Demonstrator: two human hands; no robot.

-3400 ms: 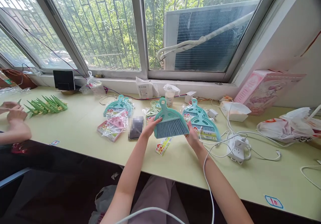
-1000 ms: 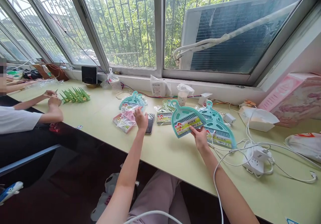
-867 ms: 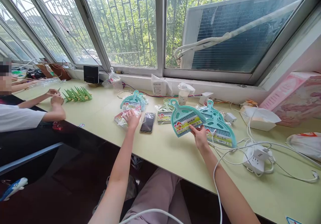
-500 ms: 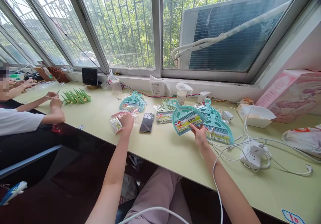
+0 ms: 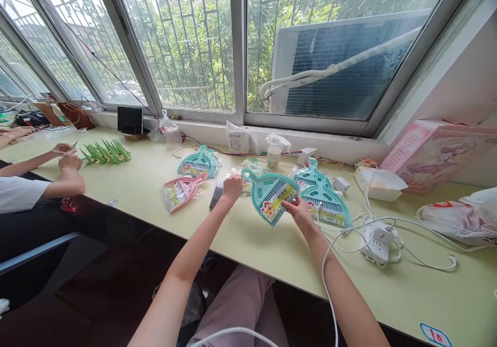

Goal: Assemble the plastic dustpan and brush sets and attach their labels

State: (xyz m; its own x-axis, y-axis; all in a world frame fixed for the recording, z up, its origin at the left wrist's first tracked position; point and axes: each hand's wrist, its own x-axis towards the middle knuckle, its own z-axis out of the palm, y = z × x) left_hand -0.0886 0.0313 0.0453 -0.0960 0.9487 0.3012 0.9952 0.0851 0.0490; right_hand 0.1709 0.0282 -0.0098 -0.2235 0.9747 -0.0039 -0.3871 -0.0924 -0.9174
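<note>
My right hand (image 5: 298, 212) grips the lower right edge of a teal dustpan-and-brush set (image 5: 267, 191), thumb over its printed label, and holds it tilted above the table. Right by that set's handle loop is my left hand (image 5: 233, 187), its fingers closed; what they pinch is hidden, though shiny clear wrap shows near them. A pink dustpan set (image 5: 182, 190) in clear wrap lies to the left. Partly covered by my left wrist is a phone (image 5: 216, 196). More teal dustpan sets (image 5: 326, 204) lie at right, and a teal stack (image 5: 198, 163) sits behind the pink one.
White cables trail over the table (image 5: 240, 238) to a power strip (image 5: 376, 243) on the right. At the back stand a cup (image 5: 274, 153) and a white packet (image 5: 238, 139). A paper box (image 5: 380, 184) sits at right. Another person's hands (image 5: 68, 156) work beside green pieces (image 5: 106, 153).
My left hand has left the pink set on the table and moved right to the teal set's handle. My right hand has brought the teal set slightly left and tilted it more.
</note>
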